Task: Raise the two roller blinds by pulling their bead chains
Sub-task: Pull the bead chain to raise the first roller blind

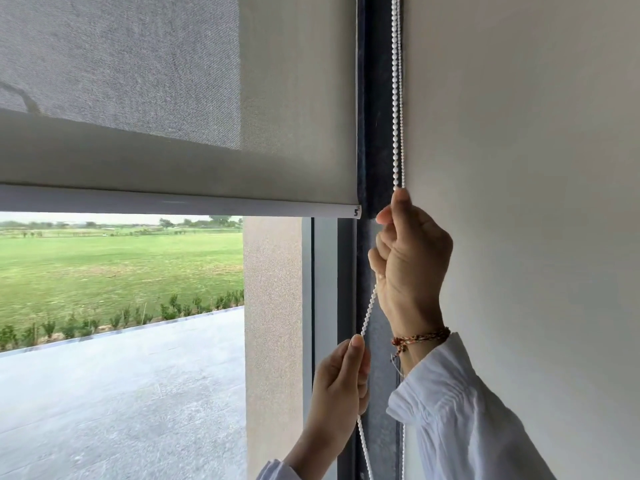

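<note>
A grey roller blind (180, 98) covers the upper half of the window, its bottom bar (173, 204) sitting a little above mid-frame. The white bead chain (396, 98) hangs down the dark frame at the blind's right edge, against the wall. My right hand (408, 258) is shut on the chain just below the bar's height, with a braided bracelet on the wrist. Lower and to the left, my left hand (341, 386) pinches the same chain, which runs slanted between the two hands and drops on below. Only one blind is in view.
A plain white wall (536, 168) fills the right side. Below the blind, the glass shows a paved terrace, a low hedge and a green field. A textured outside pillar (272, 323) and the dark window frame (369, 150) stand beside the chain.
</note>
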`<state>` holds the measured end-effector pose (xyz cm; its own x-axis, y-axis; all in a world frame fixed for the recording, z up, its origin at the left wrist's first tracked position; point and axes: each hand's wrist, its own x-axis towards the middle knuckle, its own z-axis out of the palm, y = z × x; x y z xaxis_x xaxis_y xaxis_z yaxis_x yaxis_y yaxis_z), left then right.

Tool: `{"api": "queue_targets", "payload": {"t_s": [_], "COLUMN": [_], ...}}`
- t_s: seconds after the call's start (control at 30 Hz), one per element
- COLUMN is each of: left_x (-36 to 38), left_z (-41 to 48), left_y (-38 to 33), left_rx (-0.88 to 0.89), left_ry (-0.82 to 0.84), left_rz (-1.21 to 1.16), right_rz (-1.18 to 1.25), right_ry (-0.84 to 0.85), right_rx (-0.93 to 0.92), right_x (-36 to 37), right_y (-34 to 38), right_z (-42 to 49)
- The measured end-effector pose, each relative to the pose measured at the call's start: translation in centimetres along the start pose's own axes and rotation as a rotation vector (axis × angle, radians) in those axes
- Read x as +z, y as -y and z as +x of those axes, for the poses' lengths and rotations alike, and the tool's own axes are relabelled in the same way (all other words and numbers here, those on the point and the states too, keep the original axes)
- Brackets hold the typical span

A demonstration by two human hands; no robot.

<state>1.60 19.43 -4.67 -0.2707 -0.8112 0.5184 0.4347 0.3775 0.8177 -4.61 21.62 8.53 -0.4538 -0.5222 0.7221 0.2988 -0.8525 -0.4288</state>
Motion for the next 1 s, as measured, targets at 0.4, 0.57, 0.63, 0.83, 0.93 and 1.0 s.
{"api": "queue_targets", "payload": {"t_s": [0.4, 0.57, 0.63, 0.83, 0.93, 1.0], "left_x": [0.1, 0.5, 0.5, 0.7, 0.9, 0.9], "left_z": [-0.2, -0.1, -0.2, -0.5, -0.7, -0.8], "left_y": [0.3, 0.2, 0.2, -0.1, -0.3, -0.3], "left_rx": [-0.015, 0.021, 0.029, 0.046, 0.053, 0.057], "left_ry": [-0.015, 0.004, 0.008, 0.021, 0.02, 0.02], "left_rz": [0.034, 0.044, 0.057, 0.05, 0.058, 0.057], "right_rz": [0.007, 0.055, 0.07, 0.073, 0.073, 0.067], "right_ry": [0.038, 0.045, 0.043, 0.034, 0.04, 0.044], "right_rx": [-0.01, -0.015, -0.013, -0.026, -0.035, -0.04], "right_x": [-0.3, -0.3, -0.3, -0.3, -0.5, -0.6], "right_y": [0.1, 1.0, 1.3, 2.0, 2.2, 2.4], "right_z": [-0.4, -0.9, -1.0, -1.3, -1.3, -1.4]}}
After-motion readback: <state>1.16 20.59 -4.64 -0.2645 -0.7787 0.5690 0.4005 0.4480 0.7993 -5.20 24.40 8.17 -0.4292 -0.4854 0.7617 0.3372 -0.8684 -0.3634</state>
